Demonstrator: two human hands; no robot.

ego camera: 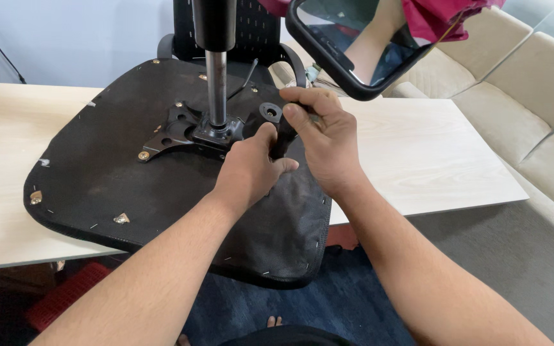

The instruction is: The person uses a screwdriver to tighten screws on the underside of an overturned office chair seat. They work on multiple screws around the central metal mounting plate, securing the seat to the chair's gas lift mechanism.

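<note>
An upside-down black office chair seat (117,186) lies on a pale wooden table (418,154). A black metal mechanism plate (181,131) is bolted to its underside, and a gas lift cylinder (216,83) stands upright in it. My left hand (248,170) and my right hand (325,138) are both closed around a black lever handle (272,115) with a round eyelet, just right of the cylinder base. A black armrest loop (341,64) sticks up behind my right hand.
A beige cushioned sofa (533,109) runs along the right side. Another person's arm (370,45) in a magenta sleeve shows behind the armrest. A red crate (65,295) sits under the table on a dark blue carpet (347,301). Brass bolts and staples dot the seat underside.
</note>
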